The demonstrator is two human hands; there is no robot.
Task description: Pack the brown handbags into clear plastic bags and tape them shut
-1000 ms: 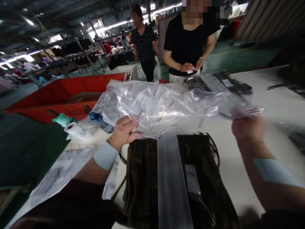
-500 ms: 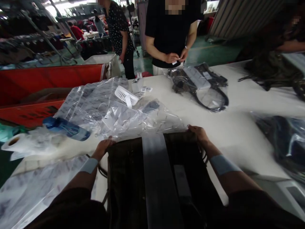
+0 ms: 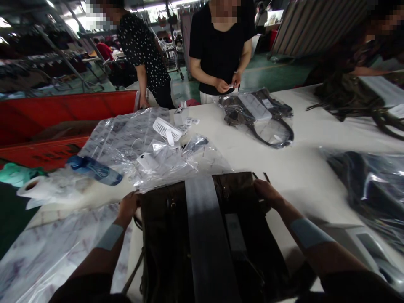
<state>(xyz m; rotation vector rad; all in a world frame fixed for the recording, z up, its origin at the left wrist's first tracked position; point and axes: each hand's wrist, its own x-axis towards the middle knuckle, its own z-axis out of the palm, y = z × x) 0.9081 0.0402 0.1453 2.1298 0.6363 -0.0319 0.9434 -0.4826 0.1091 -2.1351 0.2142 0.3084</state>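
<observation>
A dark brown handbag (image 3: 164,240) lies on the white table right in front of me, with a wide translucent strip (image 3: 205,235) running down its middle. My left hand (image 3: 128,206) grips the bag's left edge. My right hand (image 3: 267,193) holds its far right corner, near thin dark strap ends. Just beyond the bag, crumpled clear plastic bags (image 3: 164,166) lie spread out, touching neither hand. On them sit a white slatted plastic piece (image 3: 167,129) and a small white tag-like item (image 3: 147,161).
A blue-labelled water bottle (image 3: 94,170) and a white plastic roll (image 3: 33,189) lie at the left. A bagged handbag (image 3: 255,118) and a dark bagged item (image 3: 362,189) share the table. A co-worker's hands (image 3: 227,82) work opposite, beside a red bin (image 3: 63,109).
My hands held a clear plastic bag up a second ago. That bag now lies on the table, and both hands have dropped to the handbag's edges. The view has swung left.
</observation>
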